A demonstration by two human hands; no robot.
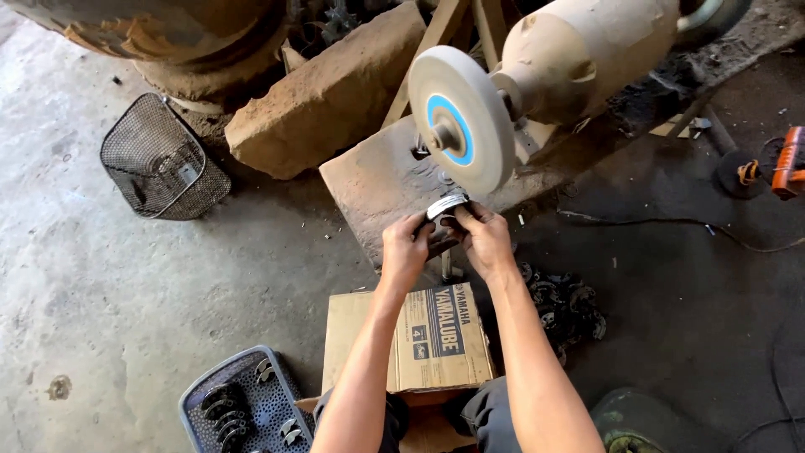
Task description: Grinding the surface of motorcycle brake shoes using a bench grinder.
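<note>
My left hand and my right hand together grip a small curved metal part with a bright ground face. The part sits just under the lower rim of a pale grinding wheel with a blue centre ring; whether the part touches the wheel I cannot tell. The wheel is mounted on a dusty beige motor housing. Both forearms reach forward over a cardboard box.
A grey plastic tray with several dark curved parts lies at the lower left. A pile of similar dark parts lies on the floor to the right. A wire mesh basket and a large stone block stand behind.
</note>
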